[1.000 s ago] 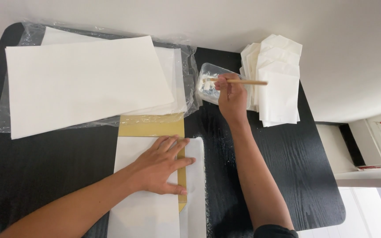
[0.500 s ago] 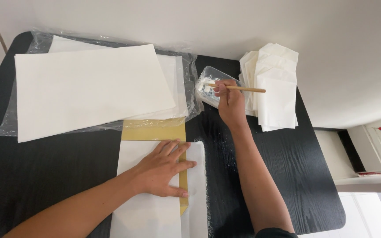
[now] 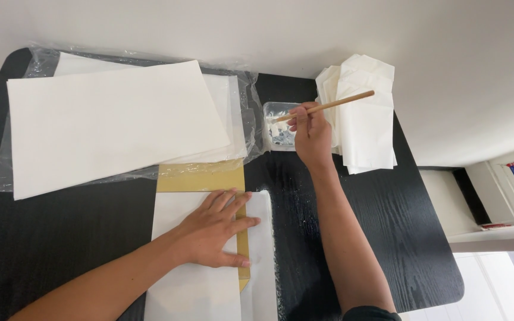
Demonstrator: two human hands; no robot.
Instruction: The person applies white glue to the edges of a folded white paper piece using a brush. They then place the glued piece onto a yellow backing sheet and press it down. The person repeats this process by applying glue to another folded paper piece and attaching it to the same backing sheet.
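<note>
Here, on a black table point(image 3: 90, 238) by a white wall point(image 3: 257, 24), the right hand point(image 3: 310, 134) grips a brush point(image 3: 328, 106), the left hand point(image 3: 218, 229) lies flat on paper point(image 3: 191, 291).

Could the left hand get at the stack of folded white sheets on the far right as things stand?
Probably not easily. The left hand lies flat on the paper near the table's front, and the right arm stretches between it and the stack.
</note>
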